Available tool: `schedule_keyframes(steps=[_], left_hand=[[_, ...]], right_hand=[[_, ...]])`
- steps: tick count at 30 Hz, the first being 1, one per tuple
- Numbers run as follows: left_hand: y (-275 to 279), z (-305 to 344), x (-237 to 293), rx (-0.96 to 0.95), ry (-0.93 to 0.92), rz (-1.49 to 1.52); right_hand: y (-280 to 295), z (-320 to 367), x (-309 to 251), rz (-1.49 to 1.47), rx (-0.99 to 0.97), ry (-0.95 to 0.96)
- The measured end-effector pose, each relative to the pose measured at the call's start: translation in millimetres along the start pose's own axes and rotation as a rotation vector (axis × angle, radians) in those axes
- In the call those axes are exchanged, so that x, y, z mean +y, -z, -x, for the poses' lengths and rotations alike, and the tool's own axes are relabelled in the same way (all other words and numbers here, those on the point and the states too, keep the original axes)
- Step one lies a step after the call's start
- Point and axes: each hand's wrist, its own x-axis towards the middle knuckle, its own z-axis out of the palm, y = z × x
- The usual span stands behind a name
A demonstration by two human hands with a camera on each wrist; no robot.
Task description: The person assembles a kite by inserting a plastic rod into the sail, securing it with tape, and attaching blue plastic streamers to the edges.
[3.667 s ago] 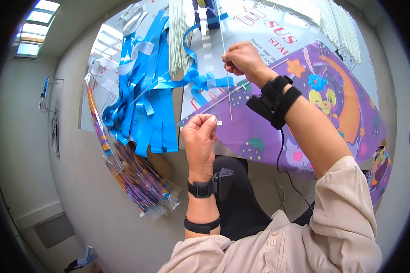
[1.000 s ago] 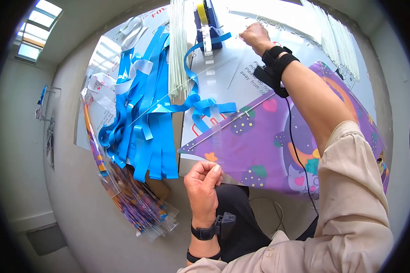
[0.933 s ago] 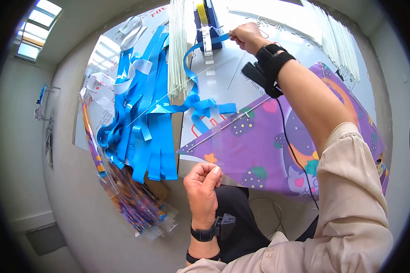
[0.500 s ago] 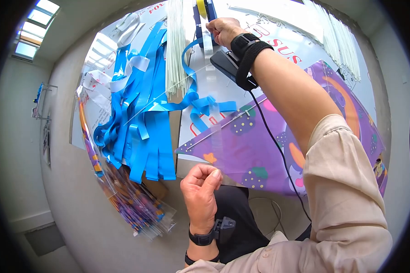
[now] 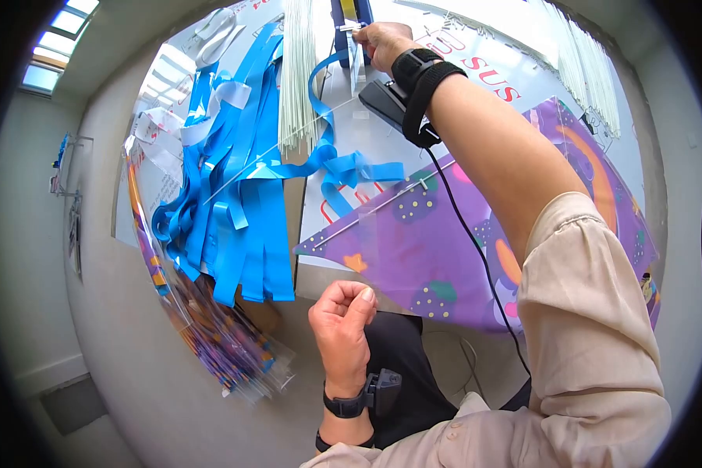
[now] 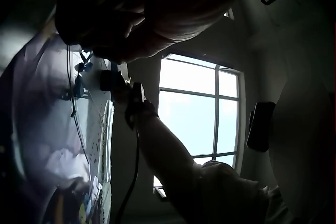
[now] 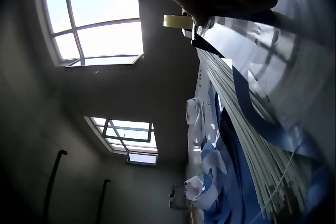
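Note:
At the top of the head view, my right hand (image 5: pixel 388 45) pinches the clear tape (image 5: pixel 356 69) at the dark blue dispenser (image 5: pixel 338 17). The yellow roll (image 7: pixel 177 22) shows beside those fingers in the right wrist view. My left hand (image 5: pixel 343 331) hovers by the near edge of the purple kite (image 5: pixel 402 265), its fingers curled and the thumb against the index finger; nothing is visible in it. A white rod (image 5: pixel 370 214) lies along the kite's upper left edge. Blue ribbon (image 5: pixel 320 160) curls between the dispenser and the kite.
Blue strips (image 5: pixel 261 234) hang over the table's left edge beside thin white rods (image 5: pixel 296 93). Packaged colourful pieces (image 5: pixel 218 343) lie lower left. More white rods (image 5: pixel 589 78) are at the upper right. A black cable (image 5: pixel 476 242) crosses above the kite.
My right hand has moved left from the small white pieces, past the blue ribbon's end, to the tape dispenser, where it has taken hold of the tape. My left hand has stayed nearly still.

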Motion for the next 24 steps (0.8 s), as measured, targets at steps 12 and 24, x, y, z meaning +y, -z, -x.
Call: schedule_keyframes(steps=[12,24], left_hand=[[8.3,-0.6,9.8,-0.004,0.005,-0.023],[64.1,-8.3,20.0,-0.083,-0.099,-0.213]], right_hand=[[-9.4,-28.4,15.9,-0.155,-0.093,-0.119],[129.6,20.3,-58.9,-0.425,-0.364,-0.306]])
